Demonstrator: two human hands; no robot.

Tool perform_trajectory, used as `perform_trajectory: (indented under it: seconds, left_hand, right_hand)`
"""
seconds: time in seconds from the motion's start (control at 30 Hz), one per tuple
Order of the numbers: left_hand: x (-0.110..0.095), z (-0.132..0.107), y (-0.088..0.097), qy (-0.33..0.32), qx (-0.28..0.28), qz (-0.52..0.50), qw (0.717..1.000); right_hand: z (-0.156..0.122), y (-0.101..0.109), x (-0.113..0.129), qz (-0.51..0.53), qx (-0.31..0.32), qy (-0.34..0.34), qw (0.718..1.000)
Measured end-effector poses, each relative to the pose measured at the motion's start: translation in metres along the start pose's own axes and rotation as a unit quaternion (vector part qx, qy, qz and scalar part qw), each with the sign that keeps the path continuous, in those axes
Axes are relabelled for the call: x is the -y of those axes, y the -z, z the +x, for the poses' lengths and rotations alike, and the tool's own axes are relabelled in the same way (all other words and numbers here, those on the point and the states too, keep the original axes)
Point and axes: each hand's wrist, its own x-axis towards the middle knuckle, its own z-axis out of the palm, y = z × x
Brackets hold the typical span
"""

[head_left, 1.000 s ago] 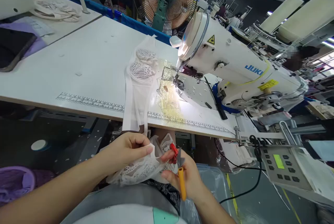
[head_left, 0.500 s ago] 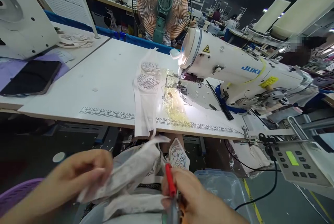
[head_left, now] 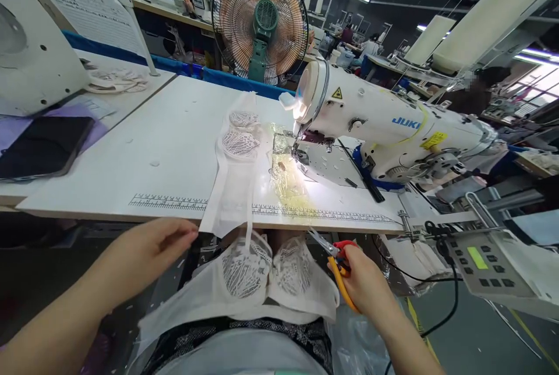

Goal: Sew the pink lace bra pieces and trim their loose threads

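So the white lace bra (head_left: pixel 247 273) is spread over the lap, cups facing up, sitting right between the two hands. From the left hand (head_left: pixel 155 253) it's at about 4 o'clock, a bit apart from the fingers. That hand is half curled, thumb stretched out beside the fingers with a little gap showing, and the tips are right by the corner of a second white bra (head_left: pixel 239 145), which is on the table (head_left: pixel 174 136) at roughly 1 o'clock. Can't tell if they touch. The right hand (head_left: pixel 364 279) has its fingers wrapped round the red-and-orange scissors (head_left: pixel 332 251), blades aimed at 10 o'clock; the lap bra is at its 9 o'clock, with the near cup's wing just beside the scissor handles. A narrow strap (head_left: pixel 250 218) runs down over the table edge to the lap cups, can't tell whose. Sewing machine (head_left: pixel 371 121) is at the right hand's 12, control panel (head_left: pixel 480 264) at its 3.
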Motion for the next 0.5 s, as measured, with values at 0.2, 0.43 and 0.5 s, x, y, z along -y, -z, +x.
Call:
perform_trajectory:
  seconds: [0.2,0.43,0.5]
  left_hand:
    - [-0.048,0.108,0.018,-0.14,-0.057,0.197,0.969]
    - [-0.047,0.13,0.011,-0.238,-0.006,0.263,0.935]
    - [-0.045,0.096,-0.001,-0.274,0.017,0.258,0.926]
  right_hand:
    - [0.0,-0.001,0.021,0.025,0.048,0.057,0.997]
    - [0.002,-0.009,0.036,0.123,0.072,0.112,0.983]
    - [0.006,-0.017,0.039,0.217,0.079,0.109,0.967]
